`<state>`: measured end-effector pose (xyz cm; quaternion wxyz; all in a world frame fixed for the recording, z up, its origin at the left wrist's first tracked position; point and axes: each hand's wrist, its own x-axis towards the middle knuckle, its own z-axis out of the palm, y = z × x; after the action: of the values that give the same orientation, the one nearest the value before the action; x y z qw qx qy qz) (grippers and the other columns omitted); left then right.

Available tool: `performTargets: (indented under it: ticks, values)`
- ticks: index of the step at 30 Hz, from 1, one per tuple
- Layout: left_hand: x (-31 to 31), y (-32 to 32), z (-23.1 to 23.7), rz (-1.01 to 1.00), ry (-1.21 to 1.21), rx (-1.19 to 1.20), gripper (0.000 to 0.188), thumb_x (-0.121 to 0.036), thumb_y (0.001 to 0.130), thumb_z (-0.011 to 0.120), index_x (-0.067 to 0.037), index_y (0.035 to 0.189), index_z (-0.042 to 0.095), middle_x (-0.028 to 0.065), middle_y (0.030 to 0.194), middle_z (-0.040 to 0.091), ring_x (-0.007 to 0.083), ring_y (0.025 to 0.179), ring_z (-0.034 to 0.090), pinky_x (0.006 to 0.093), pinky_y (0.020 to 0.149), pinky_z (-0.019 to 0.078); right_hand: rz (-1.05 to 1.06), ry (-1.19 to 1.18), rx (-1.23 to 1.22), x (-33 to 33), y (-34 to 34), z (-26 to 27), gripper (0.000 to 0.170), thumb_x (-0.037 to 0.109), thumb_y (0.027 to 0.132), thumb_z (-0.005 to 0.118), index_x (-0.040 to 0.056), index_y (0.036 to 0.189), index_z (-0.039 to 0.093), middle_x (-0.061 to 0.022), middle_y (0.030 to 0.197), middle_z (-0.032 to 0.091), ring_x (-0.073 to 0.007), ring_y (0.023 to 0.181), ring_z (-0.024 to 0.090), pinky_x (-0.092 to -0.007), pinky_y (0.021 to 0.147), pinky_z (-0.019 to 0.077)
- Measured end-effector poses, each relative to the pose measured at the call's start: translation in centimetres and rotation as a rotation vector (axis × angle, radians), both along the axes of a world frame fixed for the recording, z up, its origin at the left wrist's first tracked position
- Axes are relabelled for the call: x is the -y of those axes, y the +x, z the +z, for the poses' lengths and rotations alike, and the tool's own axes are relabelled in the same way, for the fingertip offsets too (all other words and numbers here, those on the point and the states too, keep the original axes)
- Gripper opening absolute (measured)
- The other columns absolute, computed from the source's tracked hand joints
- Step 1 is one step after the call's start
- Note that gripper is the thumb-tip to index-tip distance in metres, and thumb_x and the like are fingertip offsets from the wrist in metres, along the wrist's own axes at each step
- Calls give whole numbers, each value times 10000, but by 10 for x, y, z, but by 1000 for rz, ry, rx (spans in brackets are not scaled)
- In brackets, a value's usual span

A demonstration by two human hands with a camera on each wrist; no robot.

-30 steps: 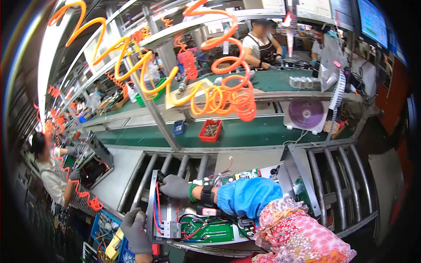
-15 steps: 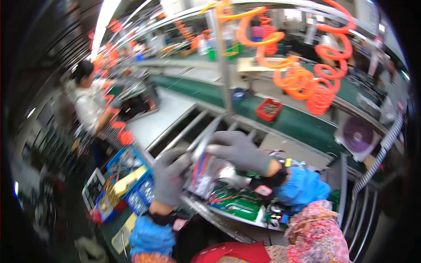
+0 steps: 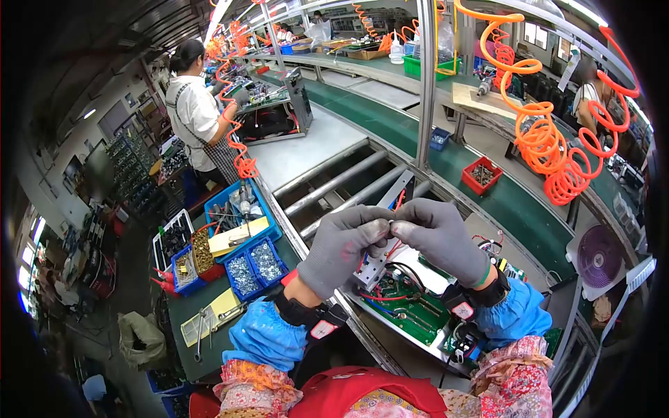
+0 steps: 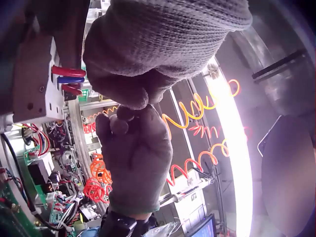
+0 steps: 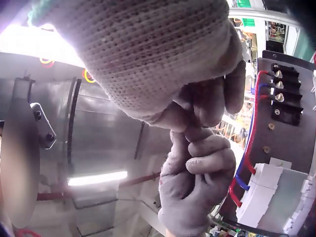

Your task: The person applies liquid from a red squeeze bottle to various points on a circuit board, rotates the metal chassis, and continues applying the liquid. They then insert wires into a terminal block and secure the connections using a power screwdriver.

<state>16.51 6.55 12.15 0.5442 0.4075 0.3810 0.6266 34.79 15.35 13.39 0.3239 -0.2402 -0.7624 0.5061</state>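
Gloved in grey, the left hand and right hand meet fingertip to fingertip above a metal chassis in the head view. Thumbs and index fingers pinch a tiny light piece, mostly hidden by the gloves. The other fingers are curled. Beneath them are a green circuit board and a white block with red and blue wires. In the right wrist view, those wires run to a black terminal block on a dark metal plate, beside the joined hands.
Blue bins of small hardware and a blue tool tray stand at the left, near a yellow pad. Rollers lie beyond the chassis. A red parts box sits on the green belt. Orange coiled hoses hang at upper right.
The head view has turned left. The right hand has left the far end of the metal plate, and the left hand has risen from its near side; their fingertips are now together.
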Motion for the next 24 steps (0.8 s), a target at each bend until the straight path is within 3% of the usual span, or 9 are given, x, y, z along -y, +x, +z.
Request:
performTargets:
  ticks: [5,11,15,17,21,24]
  values:
    - [2,4,0,56,21,-64,269,-117,922,676,54,1129,653,91,931,701,101,712,637,214,655,526,-79,49,-22,6,-5,0,195,148,856,653,-35,913,687,-48,747,646,-87,693,573,-276,617,467]
    - [1,2,-2,94,9,-1,237,-96,919,670,50,1105,648,94,920,703,102,717,633,217,641,514,-33,-159,-152,7,-9,-2,176,126,848,639,-29,920,681,-44,785,641,-103,734,583,-263,667,469]
    - [-5,-16,-8,198,11,-21,250,-104,914,661,47,1110,631,98,895,686,106,705,604,222,607,483,-132,-271,-244,-25,-10,-17,163,126,844,586,-22,848,653,-36,741,593,-116,698,551,-277,668,463]
    - [-2,-26,-2,326,-42,-94,271,-120,908,663,50,1115,628,93,879,672,105,676,574,231,588,475,-147,-231,-155,-53,-10,-46,135,109,840,585,-14,851,640,-37,762,593,-116,705,551,-272,658,460]
    - [-6,-50,-36,338,-107,-61,257,-106,913,649,41,1123,625,75,871,659,111,681,580,229,573,482,-234,-86,200,-62,-25,-72,176,127,887,598,-39,919,649,-64,799,632,-141,731,601,-305,665,504]
    - [-5,-53,-53,295,-167,-14,288,-109,910,652,38,1154,609,70,884,662,102,687,588,208,578,489,-227,-114,145,-61,-31,-77,263,252,848,631,6,927,683,-115,777,682,-207,764,671,-346,704,508]
